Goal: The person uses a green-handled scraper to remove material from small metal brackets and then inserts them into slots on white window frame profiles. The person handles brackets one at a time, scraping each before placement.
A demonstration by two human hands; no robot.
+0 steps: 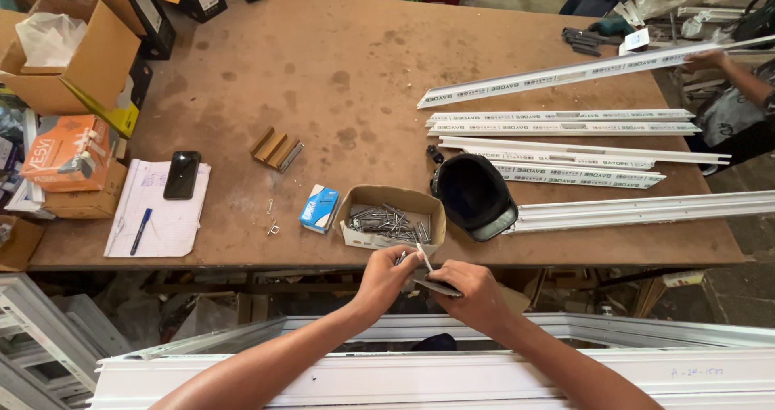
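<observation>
My left hand [387, 279] and my right hand [471, 294] meet at the table's front edge, just below an open cardboard box of screws [391, 218]. The left fingers pinch a long screw [423, 256]. The right hand grips a small flat grey metal piece [437, 286] and touches the same screw. Below my forearms lies a long white plastic window frame profile [452, 374].
On the brown table [323, 79] lie a black cap [475, 194], a small blue box [320, 208], brass-coloured profile pieces [275, 148], a phone [182, 174] on a notepad with a pen, and several white strips [565, 123]. Cardboard boxes [73, 55] stand left. Another person's arm [739, 79] holds a strip at right.
</observation>
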